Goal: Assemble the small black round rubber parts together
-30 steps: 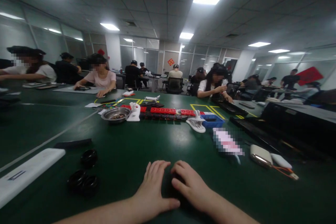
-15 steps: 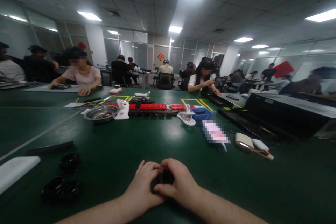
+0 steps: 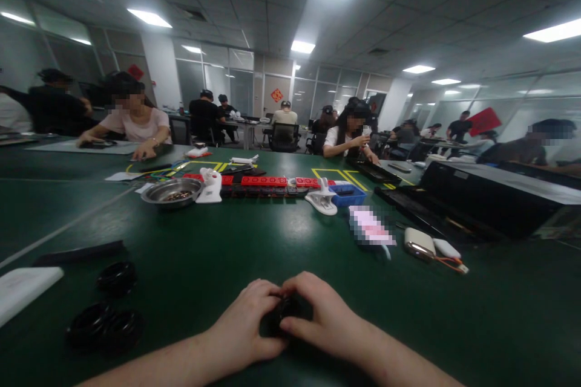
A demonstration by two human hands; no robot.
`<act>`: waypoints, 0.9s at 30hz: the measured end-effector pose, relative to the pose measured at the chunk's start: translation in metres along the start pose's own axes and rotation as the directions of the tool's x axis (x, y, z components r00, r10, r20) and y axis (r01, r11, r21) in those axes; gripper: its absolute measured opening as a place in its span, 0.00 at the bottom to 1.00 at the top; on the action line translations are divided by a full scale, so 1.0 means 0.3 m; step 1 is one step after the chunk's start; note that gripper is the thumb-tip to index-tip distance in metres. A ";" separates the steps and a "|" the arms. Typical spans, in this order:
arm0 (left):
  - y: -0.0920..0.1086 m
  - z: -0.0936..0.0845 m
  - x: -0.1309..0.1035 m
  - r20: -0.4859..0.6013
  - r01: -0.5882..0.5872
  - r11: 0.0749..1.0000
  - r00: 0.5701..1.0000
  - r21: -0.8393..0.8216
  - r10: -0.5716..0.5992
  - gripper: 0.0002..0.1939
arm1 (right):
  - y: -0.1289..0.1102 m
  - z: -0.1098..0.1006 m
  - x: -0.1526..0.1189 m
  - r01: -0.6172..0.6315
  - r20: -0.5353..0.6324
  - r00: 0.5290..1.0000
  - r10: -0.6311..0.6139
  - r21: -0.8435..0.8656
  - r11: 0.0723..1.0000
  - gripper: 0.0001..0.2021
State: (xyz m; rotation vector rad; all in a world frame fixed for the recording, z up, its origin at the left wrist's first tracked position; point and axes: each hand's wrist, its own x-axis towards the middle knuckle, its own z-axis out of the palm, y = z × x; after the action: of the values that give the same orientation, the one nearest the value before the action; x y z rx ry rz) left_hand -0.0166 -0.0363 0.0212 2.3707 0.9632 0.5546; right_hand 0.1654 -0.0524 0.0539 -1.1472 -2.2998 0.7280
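Note:
A small dark round object point(image 3: 287, 309) sits between my two hands near the table's front edge, mostly hidden by the fingers. My left hand point(image 3: 247, 326) curls round its left side, thumb below. Around the right side wraps my right hand point(image 3: 318, 314), its thumb across the near face and its fingertips meeting those of the left. Several glossy black rings lie to the left: one point(image 3: 117, 278) by itself, and two others point(image 3: 89, 323) point(image 3: 122, 329) side by side closer to me.
Across the green table point(image 3: 204, 260) stand a metal bowl point(image 3: 170, 201), red and black strips point(image 3: 263, 182), a white clip point(image 3: 323, 199) and a blue basket point(image 3: 347, 199). A beige box point(image 3: 418, 243) and black case point(image 3: 485, 199) lie right. People sit beyond.
The fingers of my left hand are drawn closer together round the dark object. The whole view has shifted slightly, and the hands stay in nearly the same place.

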 end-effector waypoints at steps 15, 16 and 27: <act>-0.021 0.025 0.001 -0.041 0.031 0.999 0.999 0.009 -0.030 0.18 | 0.002 -0.022 -0.004 0.123 0.106 0.987 -0.121 -0.006 0.992 0.25; -0.022 0.025 0.001 -0.041 0.032 0.999 0.999 0.006 -0.032 0.18 | 0.003 -0.026 -0.009 0.125 0.117 0.985 -0.130 0.046 0.991 0.30; -0.019 0.022 0.008 -0.097 0.107 0.994 0.989 -0.026 -0.109 0.16 | 0.041 0.021 0.016 0.008 -0.091 0.996 -0.011 -0.028 1.000 0.13</act>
State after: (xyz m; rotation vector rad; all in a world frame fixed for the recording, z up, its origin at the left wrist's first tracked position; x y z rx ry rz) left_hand -0.0144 -0.0332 0.0130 2.2755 1.1162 0.6410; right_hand 0.1663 -0.0438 0.0422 -1.1573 -2.2445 0.6289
